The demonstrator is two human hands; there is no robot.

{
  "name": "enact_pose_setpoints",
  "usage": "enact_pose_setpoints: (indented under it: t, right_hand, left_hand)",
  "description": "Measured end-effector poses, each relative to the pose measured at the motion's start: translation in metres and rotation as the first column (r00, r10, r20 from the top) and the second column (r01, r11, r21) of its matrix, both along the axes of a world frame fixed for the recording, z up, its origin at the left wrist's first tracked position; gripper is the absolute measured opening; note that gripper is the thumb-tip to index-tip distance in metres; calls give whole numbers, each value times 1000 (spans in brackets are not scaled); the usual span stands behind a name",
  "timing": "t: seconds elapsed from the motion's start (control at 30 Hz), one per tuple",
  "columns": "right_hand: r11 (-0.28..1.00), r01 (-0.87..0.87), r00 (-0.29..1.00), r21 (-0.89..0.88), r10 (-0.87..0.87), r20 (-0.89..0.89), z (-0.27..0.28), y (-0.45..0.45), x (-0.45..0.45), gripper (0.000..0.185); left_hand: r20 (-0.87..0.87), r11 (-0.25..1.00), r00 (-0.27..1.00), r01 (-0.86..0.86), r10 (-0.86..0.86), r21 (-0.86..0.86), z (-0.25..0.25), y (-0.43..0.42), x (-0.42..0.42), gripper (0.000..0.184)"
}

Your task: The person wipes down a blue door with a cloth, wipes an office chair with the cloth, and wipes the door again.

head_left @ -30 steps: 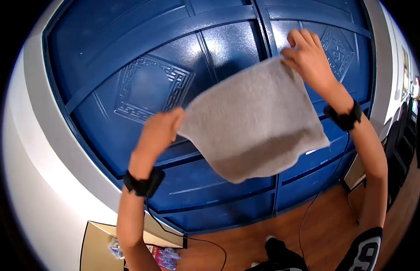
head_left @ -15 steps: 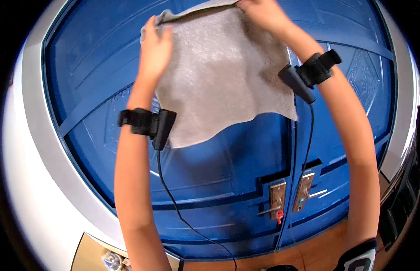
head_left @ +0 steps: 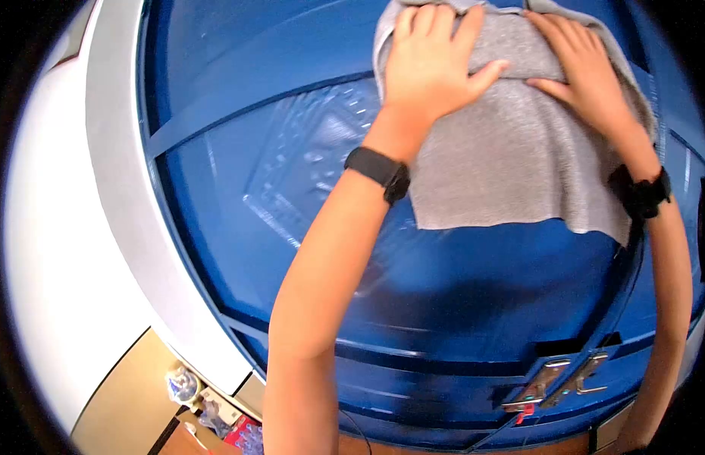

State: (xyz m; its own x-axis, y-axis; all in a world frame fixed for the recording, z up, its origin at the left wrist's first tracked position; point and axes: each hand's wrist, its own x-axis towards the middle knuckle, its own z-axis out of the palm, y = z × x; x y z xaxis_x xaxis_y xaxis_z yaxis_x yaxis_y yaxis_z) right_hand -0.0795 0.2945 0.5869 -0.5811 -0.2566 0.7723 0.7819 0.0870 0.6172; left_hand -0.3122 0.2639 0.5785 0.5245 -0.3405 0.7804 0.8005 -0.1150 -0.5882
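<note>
A grey cloth (head_left: 496, 159) lies against a blue double door (head_left: 474, 288), its upper part folded over and its lower edge hanging loose. My left hand (head_left: 432, 64) rests flat on the cloth's upper left, fingers stretched out and thumb spread to the right. On the upper right of the cloth is my right hand (head_left: 584, 72), also open, with fingers extended and thumb apart. The cloth's top edge is partly cut off by the frame. Black straps circle both wrists.
Low on the door are metal handles (head_left: 546, 379), with a red key tag (head_left: 525, 413) hanging there. A pale door frame (head_left: 121, 152) and white wall run along the left. Several small items, including a plastic-wrapped object (head_left: 183, 387), stand at the lower left.
The cloth was held spread by its top corners; now its upper part is folded over and both hands lie flat on it. The view has shifted left, so cloth and hands appear farther right.
</note>
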Motion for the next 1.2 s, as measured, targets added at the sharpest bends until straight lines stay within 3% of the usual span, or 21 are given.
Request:
enact_pose_setpoints:
  t: [0.07,0.17,0.27,0.3,0.37,0.47,0.63,0.7,0.73,0.8,0.87,0.9,1.03,1.2]
  right_hand:
    - [999,6,1000,39,-6,-6,-8,-20,-37,65]
    - [988,23,997,-150,-32,-63,-16,-63,-121,76]
    - [988,-10,1000,-153,10,0,-11,-62,-178,74]
    - [992,-32,999,-124,28,-30,-37,-69,-114,73]
    - [986,-19,999,-168,24,29,-29,-75,-171,73]
    - [994,-90,994,-54,93,50,-23,-72,-244,70]
    - [994,-103,985,-21,105,136,-6,-72,-348,62]
    - [993,8,993,115,-21,116,1,-62,-380,58]
    - [991,-67,991,112,53,123,-1,-65,-396,55]
    - [976,-179,975,122,159,153,-7,-75,-427,49]
    - [956,-262,959,132,242,150,-5,-63,-462,56]
    - [944,-302,950,133,286,125,2,-47,-484,65]
    - [947,-253,966,198,258,3,-5,-58,-538,47]
    - [970,-221,964,102,233,-127,0,-59,-592,35]
  left_hand:
    - [-35,1000,999,22,-22,-1,-4,-6,-27,63]
    - [-46,999,999,7,-5,40,2,-10,-93,67]
    - [-25,998,1000,-11,12,58,2,-20,-160,70]
    - [-61,995,997,-37,43,95,-17,-33,-97,70]
    - [-14,996,998,-61,63,67,-18,-39,-157,70]
    - [-2,996,996,-87,87,23,-16,-57,-233,69]
    - [72,982,979,-188,189,-20,-10,-73,-337,71]
    - [130,968,961,-235,244,-82,-12,-77,-367,75]
    - [78,966,965,-255,251,43,-8,-65,-396,69]
    - [137,973,964,-229,228,-8,-7,-66,-434,74]
    - [169,970,955,-242,243,-26,-8,-70,-461,75]
    - [202,966,945,-258,256,-20,-10,-72,-473,73]
    - [342,935,870,-327,354,-135,-15,-80,-514,74]
    - [359,917,845,-341,396,-209,-13,-89,-547,68]
